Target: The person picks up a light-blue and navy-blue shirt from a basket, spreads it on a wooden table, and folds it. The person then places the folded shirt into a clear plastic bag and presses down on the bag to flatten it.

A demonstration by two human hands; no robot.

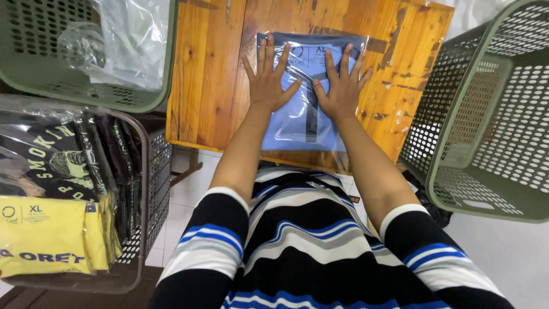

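Pressing flat, fingers spread, nothing grasped: left hand (269, 77) and right hand (342, 83) side by side on bagged blue shirt (303, 123), frame centre, on wooden table (209, 74). Green baskets (486, 171) upper left, right.

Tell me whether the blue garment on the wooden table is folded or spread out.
Folded. The blue garment lies as a flat, compact rectangle inside a clear plastic bag on the wooden table, with the left hand and right hand pressing it flat.
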